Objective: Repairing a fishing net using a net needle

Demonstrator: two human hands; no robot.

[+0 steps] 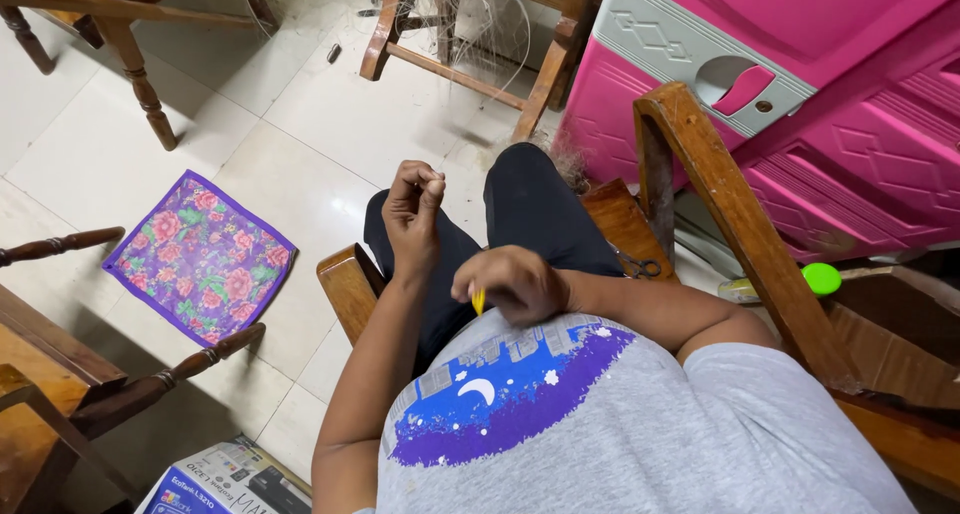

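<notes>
seated person on wooden chair (pixel 345 284): left hand (pixel 413 214) raised, fingers pinched together, content too small to tell; right hand (pixel 512 284) closed around small yellow object (pixel 479 300) at lap; floral cloth (pixel 200 257) on floor.

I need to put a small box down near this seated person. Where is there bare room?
Bare pale tiled floor lies between the purple floral cloth square, the wooden chair legs and the person's dark-trousered knee. It is crowded by the pink plastic cabinet and wooden armrest.
</notes>
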